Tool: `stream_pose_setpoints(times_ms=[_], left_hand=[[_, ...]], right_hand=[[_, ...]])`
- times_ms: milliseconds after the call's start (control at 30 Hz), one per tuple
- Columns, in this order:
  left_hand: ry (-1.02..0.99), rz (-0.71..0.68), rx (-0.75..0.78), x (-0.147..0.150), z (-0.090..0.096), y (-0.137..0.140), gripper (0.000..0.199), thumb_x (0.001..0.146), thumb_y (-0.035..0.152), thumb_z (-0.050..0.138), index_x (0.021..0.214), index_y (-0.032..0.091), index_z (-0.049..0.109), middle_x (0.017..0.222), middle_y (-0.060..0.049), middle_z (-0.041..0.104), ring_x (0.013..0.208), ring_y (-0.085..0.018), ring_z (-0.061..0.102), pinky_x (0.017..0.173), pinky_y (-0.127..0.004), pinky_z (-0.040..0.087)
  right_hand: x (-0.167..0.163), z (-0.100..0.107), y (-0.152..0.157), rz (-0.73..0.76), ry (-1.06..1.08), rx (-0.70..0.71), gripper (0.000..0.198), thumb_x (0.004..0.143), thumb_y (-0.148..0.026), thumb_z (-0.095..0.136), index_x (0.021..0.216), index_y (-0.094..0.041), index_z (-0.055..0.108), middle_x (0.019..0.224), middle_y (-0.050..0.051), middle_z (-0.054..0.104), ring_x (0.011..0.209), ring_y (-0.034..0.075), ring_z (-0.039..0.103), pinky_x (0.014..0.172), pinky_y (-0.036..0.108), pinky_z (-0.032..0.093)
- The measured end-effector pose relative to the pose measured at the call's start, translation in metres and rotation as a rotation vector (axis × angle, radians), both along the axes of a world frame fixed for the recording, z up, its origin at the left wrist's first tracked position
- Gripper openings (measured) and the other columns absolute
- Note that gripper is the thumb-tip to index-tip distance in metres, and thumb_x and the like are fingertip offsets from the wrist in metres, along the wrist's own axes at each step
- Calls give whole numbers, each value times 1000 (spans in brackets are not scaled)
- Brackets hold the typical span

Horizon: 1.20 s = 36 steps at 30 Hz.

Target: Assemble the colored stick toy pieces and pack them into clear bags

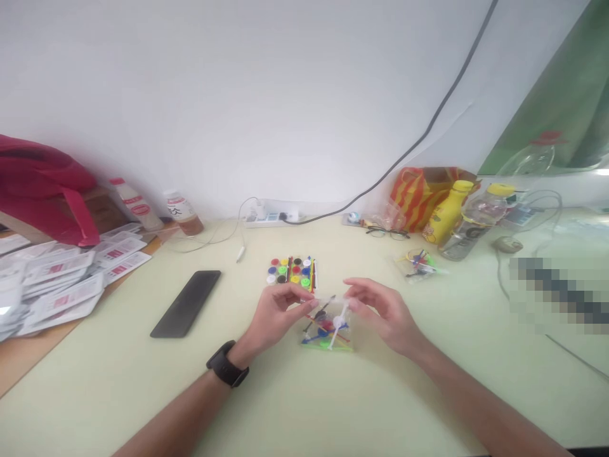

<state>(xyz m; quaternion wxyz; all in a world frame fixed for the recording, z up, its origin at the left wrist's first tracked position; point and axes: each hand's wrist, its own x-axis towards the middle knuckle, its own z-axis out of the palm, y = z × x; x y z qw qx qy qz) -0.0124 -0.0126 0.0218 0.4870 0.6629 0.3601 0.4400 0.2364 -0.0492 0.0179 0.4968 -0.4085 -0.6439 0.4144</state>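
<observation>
A clear plastic bag (328, 330) hangs between my two hands, with several coloured plastic spinner arrows showing inside it. My left hand (280, 314), with a black watch on its wrist, pinches the bag's top left edge between thumb and finger. At the top right corner, my right hand (383, 311) pinches the same bag. Just behind the left hand lies a set of coloured round pieces (290, 270) in rows, with thin sticks among them. Another clear bag of coloured arrows (419, 263) rests on the table to the right.
A black phone (185, 304) lies on the left, beside piled white packets (61, 285) and a red bag (42, 184). Along the wall stand two bottles, a power strip (271, 214), glasses (387, 232), a striped bag (409, 197) and a yellow bottle (447, 212).
</observation>
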Motion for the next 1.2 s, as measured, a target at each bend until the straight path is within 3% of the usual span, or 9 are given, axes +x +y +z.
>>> stream_pose_setpoints(times_ms=[100,200,300,433,667,867,1033,1200], left_hand=[[22,-8,9,1,1,-2,29,87,31,80,113,19,73,89,-5,70,86,-19,66,81,-31,56],[110,-51,-6,3,3,-4,38,90,36,76,125,21,70,93,-5,68,90,-20,65,83,-32,54],[167,-102,-4,6,5,-7,27,92,39,74,110,19,76,96,-7,72,90,-20,65,81,-31,53],[156,-138,-6,10,6,-9,23,96,38,70,93,17,77,88,-6,74,80,-17,64,74,-28,51],[226,-152,-36,6,8,-6,25,94,40,72,90,17,82,81,-6,77,74,-16,65,69,-26,50],[218,-169,-74,1,8,-6,25,92,40,75,89,16,82,83,-7,79,72,-17,68,68,-26,54],[215,-144,-116,0,8,-7,26,86,41,81,79,15,80,78,-7,79,69,-17,69,65,-26,54],[206,-215,-144,5,11,-14,26,84,41,82,78,15,80,75,-7,78,65,-15,66,62,-25,50]], right_hand=[[-3,2,0,30,-84,-98,24,95,-42,66,100,-20,75,88,5,72,82,20,66,75,33,54],[-6,4,-2,52,-177,-56,27,98,-40,62,82,-20,72,78,3,68,75,17,61,69,30,48],[-8,7,-4,30,-216,0,25,98,-36,61,81,-20,70,76,1,66,72,16,59,69,29,46],[-13,9,-3,39,-206,-44,18,94,-36,66,91,-20,73,80,1,69,73,16,60,69,28,47],[-6,10,-3,87,-295,-57,30,98,-40,61,80,-20,74,74,2,71,70,16,60,64,27,44],[3,12,-3,124,-379,-20,34,99,-43,59,84,-20,78,76,3,70,70,16,57,60,27,40],[12,24,-4,146,-413,-46,33,97,-45,63,83,-21,80,71,2,69,65,14,57,58,26,39],[23,36,-26,164,-503,-74,40,100,-49,57,80,-22,78,70,1,66,64,14,56,58,26,40]])
